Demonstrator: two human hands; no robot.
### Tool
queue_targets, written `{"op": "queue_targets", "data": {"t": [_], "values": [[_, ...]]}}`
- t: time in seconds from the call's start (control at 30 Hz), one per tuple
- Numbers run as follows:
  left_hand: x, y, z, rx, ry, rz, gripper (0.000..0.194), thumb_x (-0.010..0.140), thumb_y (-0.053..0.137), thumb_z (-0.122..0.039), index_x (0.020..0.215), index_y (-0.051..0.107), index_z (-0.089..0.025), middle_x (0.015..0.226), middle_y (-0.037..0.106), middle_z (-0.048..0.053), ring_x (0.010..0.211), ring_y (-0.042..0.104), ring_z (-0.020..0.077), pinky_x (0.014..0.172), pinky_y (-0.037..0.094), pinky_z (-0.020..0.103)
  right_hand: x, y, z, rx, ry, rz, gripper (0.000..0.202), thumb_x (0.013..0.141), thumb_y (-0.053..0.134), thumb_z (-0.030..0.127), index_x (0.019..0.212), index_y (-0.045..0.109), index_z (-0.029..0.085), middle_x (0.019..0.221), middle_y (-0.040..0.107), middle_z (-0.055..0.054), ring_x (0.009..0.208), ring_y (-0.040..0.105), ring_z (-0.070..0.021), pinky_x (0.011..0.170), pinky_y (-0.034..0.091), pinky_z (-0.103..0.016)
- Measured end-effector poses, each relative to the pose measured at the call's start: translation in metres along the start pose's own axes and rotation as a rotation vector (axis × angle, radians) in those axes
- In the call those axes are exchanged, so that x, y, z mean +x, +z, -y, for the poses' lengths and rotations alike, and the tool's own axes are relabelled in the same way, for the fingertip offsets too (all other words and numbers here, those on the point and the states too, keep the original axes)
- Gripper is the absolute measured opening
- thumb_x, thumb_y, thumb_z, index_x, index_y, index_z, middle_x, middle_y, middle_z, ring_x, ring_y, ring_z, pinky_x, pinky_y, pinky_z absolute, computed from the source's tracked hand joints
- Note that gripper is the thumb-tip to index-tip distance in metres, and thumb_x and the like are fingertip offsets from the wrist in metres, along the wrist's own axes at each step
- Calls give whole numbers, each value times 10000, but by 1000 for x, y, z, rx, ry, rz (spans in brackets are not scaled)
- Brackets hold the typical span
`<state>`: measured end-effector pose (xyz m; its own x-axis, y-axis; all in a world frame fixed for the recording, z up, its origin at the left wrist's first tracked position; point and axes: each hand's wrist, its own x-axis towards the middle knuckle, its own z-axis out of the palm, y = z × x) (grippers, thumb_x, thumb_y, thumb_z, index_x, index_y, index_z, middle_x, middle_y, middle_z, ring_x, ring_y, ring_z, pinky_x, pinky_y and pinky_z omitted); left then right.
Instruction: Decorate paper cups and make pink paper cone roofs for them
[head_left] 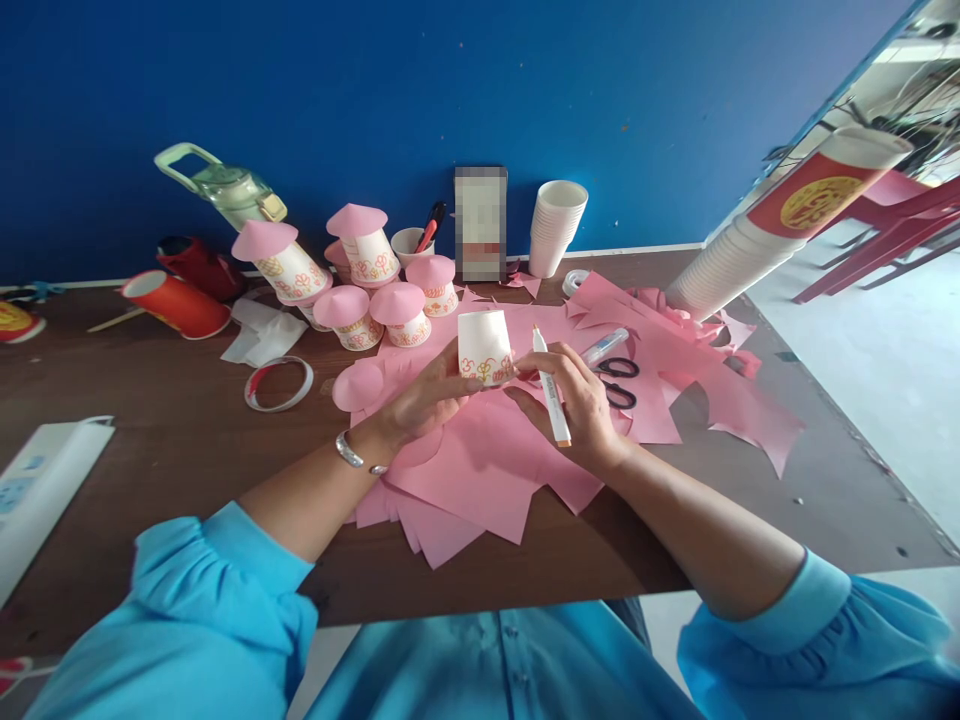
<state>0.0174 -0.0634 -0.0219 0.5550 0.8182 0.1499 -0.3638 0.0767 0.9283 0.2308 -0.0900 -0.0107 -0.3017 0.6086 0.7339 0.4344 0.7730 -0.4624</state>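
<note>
My left hand (431, 395) grips a white paper cup (484, 338), turned upside down, with orange and yellow flower drawings along its rim. In my right hand (583, 405) lies a white marker (553, 392), its tip pointing up and away; my right fingers also come close to the cup's right side. Under both hands spread overlapping pink paper sheets (480, 480). Scissors with black handles (619, 383) and a clear-barrelled pen (604, 347) rest just right of my right hand. A small pink paper cone (358, 386) lies left of the cup.
Decorated cups with pink cone roofs (403, 315) stand behind to the left, near a tape roll (278, 384), a red cup (178, 303) and a green bottle (236, 195). A phone (480, 225) and stacked white cups (557, 228) line the blue wall. Another cup stack (739, 262) leans right.
</note>
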Motion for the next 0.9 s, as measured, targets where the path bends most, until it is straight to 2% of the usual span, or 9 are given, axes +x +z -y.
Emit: {"op": "queue_targets", "data": {"t": [0.23, 0.4, 0.53, 0.63, 0.8, 0.9], "values": [[-2, 4, -5, 19, -97, 10, 425, 845, 853, -371, 1226, 699, -260, 1238, 737, 89, 1234, 676, 326, 1094, 514, 528, 0, 0, 2, -3, -4, 24, 235, 982, 684, 158, 1190, 653, 263, 946, 693, -34, 833, 684, -189, 728, 589, -317], [-2, 3, -2, -1, -76, -51, 347, 871, 825, -307, 1198, 715, -271, 1210, 760, 60, 1239, 686, 293, 1140, 507, 512, 0, 0, 1, 14, -27, -11, 265, 991, 670, 155, 1235, 641, 257, 926, 680, -30, 797, 674, -180, 729, 584, -316], [-4, -2, -1, -56, -80, -25, 354, 896, 763, -469, 1168, 758, -244, 1266, 761, 109, 1299, 668, 345, 1189, 481, 558, 0, -5, 0, 63, -18, -42, 314, 1035, 612, 198, 1343, 622, 258, 948, 681, -42, 810, 676, -178, 746, 582, -324], [-6, -4, -4, -111, -94, 28, 456, 927, 680, -569, 1160, 781, -191, 1339, 730, 161, 1315, 660, 376, 1202, 468, 575, 2, -10, 0, 74, -14, -71, 338, 1078, 556, 321, 1406, 615, 266, 926, 669, -44, 809, 664, -190, 754, 583, -352], [-4, -2, -10, -172, -111, 82, 487, 888, 731, -566, 1200, 758, -192, 1320, 732, 159, 1219, 708, 359, 1163, 497, 568, 4, -11, -2, 94, 129, -161, 407, 1087, 476, 545, 1264, 711, 264, 844, 654, -35, 773, 653, -202, 716, 558, -375], [-4, -1, -11, -56, -121, 29, 482, 827, 831, -512, 1198, 720, -226, 1241, 745, 128, 1200, 697, 346, 1117, 512, 558, 2, -8, -5, 195, 251, -225, 356, 1074, 517, 535, 1230, 673, 256, 823, 649, -2, 700, 648, -172, 678, 549, -356]]}}
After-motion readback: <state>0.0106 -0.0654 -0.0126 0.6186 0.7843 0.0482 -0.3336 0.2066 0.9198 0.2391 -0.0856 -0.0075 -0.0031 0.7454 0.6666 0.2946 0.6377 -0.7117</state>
